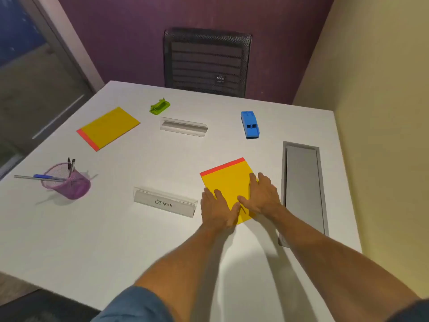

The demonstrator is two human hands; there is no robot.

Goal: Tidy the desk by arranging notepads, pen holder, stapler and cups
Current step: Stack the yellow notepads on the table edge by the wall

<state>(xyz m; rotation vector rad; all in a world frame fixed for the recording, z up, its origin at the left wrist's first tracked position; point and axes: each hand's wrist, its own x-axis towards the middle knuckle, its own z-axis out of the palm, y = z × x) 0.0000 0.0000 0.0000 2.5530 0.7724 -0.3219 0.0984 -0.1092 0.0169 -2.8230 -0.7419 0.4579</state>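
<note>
- Left hand (pixel 217 209) and right hand (pixel 261 196) lie flat, fingers loosely spread, pressing on the near notepad (pixel 228 182) toward the surface's (pixel 116 240) right edge, pinching nothing.
- Two yellow notepads: the second notepad (pixel 108 128) lies well apart, by the far left corner.
- Two staplers: green stapler (pixel 159 106) and blue stapler (pixel 250 124) near the far edge.
- Two clear name stands: one (pixel 183 127) blank, one (pixel 164 202) reading "OSTRICH".
- One purple mesh pen holder (pixel 67 181) tipped over at the left edge; pens (pixel 39 177) spill out.
- The hands hide the near notepad's lower part.
</note>
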